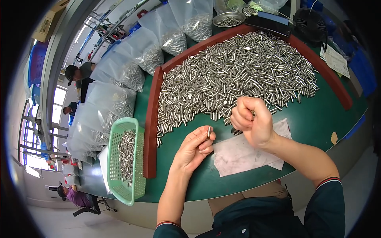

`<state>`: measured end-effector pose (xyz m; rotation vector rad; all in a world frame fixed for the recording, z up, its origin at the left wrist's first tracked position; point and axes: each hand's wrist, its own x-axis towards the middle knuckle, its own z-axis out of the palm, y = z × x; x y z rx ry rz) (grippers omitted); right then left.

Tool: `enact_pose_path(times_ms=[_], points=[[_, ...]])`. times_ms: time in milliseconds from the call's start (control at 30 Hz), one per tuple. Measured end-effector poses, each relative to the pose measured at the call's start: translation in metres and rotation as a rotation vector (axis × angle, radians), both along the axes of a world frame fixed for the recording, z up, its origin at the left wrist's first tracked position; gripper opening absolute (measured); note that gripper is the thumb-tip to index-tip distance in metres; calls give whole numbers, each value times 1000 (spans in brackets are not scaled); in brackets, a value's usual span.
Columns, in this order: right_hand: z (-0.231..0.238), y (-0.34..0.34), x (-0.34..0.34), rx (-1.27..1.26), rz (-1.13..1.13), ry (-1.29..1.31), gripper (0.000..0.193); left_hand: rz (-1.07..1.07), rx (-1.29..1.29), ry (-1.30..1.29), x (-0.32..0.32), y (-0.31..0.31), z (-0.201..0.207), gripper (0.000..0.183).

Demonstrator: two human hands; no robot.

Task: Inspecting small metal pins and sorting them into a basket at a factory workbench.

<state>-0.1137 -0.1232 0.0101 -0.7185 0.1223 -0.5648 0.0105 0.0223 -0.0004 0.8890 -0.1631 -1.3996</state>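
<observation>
Head view catches the left hand (192, 148) pinching a metal pin (208, 133) between thumb and fingers inside the green worktop's (168, 148) near edge, its long axis aimed roughly toward the far edge, while the right hand's (253, 123) fingers curl closed, contents unclear.

Left hand in a fingertip pinch, right hand curled into a fist, the two apart.
The left forearm (173, 194) rises steeply from the lower edge; its wrist (181, 170) leans slightly right, and the left hand (193, 150) brings thumb (197, 140) and forefinger together, the remaining fingers (206, 150) bent beneath. The right forearm (301, 155) slants up and leftward from a bent elbow (331, 174); the right hand (254, 123) sits higher, fingers folded inward, the inside of its grip hidden.
</observation>
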Motion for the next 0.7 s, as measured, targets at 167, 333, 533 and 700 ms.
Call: enact_pose_path(times_ms=[167,333,533,700], points=[[0,-2,0,-6,-8,13,30,2,51,-95,-1,-3,3,13],[-1,-4,0,-15,-11,17,30,160,15,-171,0,-5,1,21],[-1,-1,1,-21,-30,14,31,203,173,-1615,7,-22,-15,13],[0,-1,-1,-33,-30,10,33,54,95,-2127,12,-28,-20,21]])
